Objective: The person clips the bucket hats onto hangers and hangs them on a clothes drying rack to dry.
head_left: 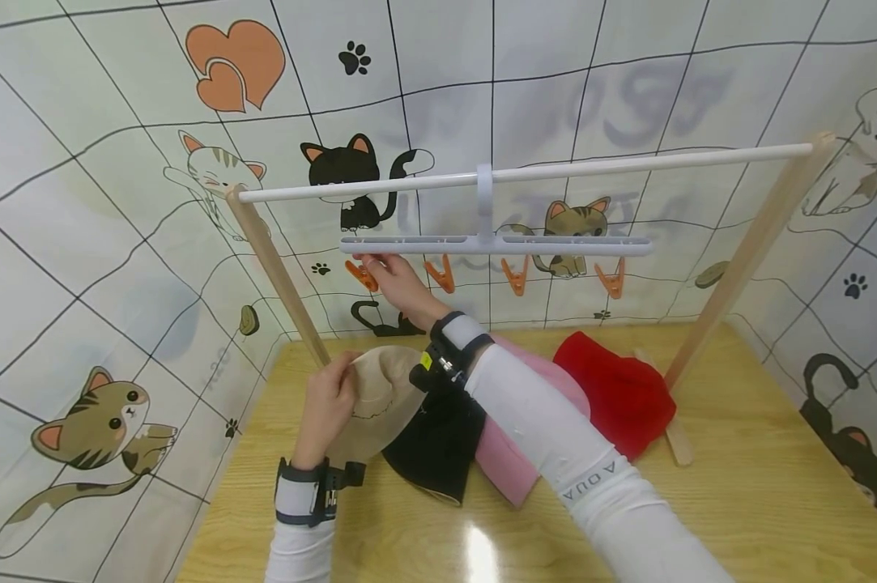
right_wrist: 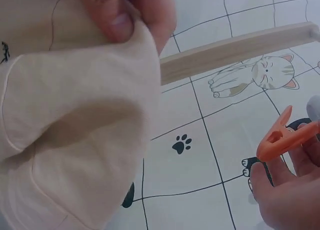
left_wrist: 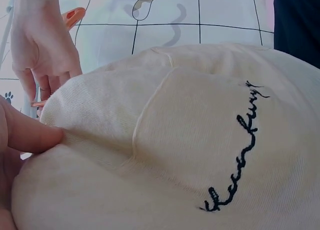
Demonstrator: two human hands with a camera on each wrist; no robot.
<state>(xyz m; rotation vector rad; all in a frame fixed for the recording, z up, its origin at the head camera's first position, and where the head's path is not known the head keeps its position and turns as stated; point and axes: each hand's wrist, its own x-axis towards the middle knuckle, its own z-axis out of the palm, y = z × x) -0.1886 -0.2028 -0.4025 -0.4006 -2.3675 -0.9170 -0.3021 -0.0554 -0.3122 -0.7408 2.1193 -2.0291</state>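
Observation:
My left hand (head_left: 327, 405) pinches the edge of a beige hat (head_left: 372, 385) and holds it raised at the left. Black cursive stitching (left_wrist: 240, 160) runs across the hat's fabric in the left wrist view. Higher up, my right hand (head_left: 403, 287) holds the leftmost orange clip (right_wrist: 280, 142), which is tilted under the white hanger (head_left: 416, 245). The hat and this clip are apart. In the right wrist view, my left thumb (right_wrist: 120, 27) lies on the beige cloth.
The hanger hooks over a white rod (head_left: 613, 166) between wooden posts (head_left: 278, 275). More orange clips (head_left: 517, 277) hang along it. A black hat (head_left: 438, 441), a pink hat (head_left: 507, 461) and a red cap (head_left: 616, 393) lie on the wooden table (head_left: 591, 518), partly behind my right arm.

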